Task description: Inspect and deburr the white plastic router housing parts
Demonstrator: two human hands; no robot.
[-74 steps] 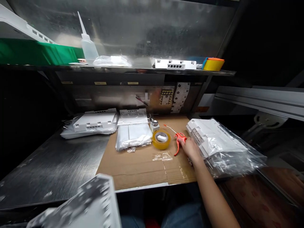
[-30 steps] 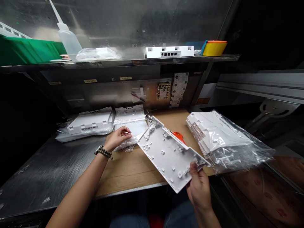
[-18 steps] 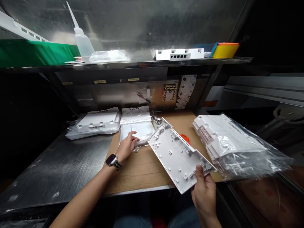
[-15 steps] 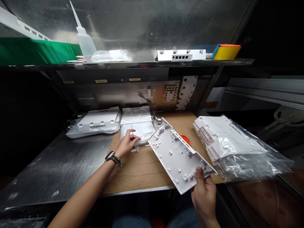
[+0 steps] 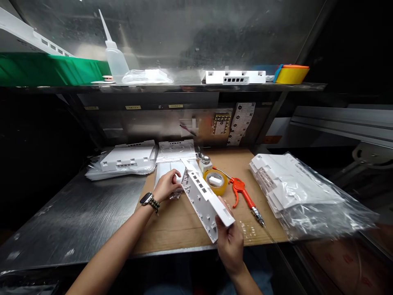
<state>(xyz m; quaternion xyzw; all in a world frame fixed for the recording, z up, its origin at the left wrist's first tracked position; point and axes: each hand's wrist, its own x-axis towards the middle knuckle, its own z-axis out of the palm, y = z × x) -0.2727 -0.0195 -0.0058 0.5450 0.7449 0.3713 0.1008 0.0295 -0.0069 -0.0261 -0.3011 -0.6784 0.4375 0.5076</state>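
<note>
My right hand [image 5: 230, 241] grips the near end of a white plastic housing shell [image 5: 204, 200], thumb on one side and fingers behind. The shell is tilted on its edge above the bench; its slotted side wall faces up and small moulded posts line the inside. My left hand [image 5: 168, 185], with a watch and beaded bracelet on the wrist, has its curled fingers at the shell's far left corner and seems to pinch it there. Behind the shell are a roll of yellow tape [image 5: 225, 186], a small pump-top bottle [image 5: 205, 163] and an orange air blow gun [image 5: 241, 191].
Bagged white shells [image 5: 294, 180] are stacked at right, more shells [image 5: 127, 157] at left. Another shell [image 5: 176, 150] lies at the back of the brown board [image 5: 172, 233]. Above, a metal shelf [image 5: 187, 87] carries a green bin [image 5: 52, 69], a squeeze bottle [image 5: 116, 61] and a shell.
My right hand has brought the shell left and turned it up on edge, uncovering the tape roll and blow gun. My left hand has shifted slightly right to the shell's corner.
</note>
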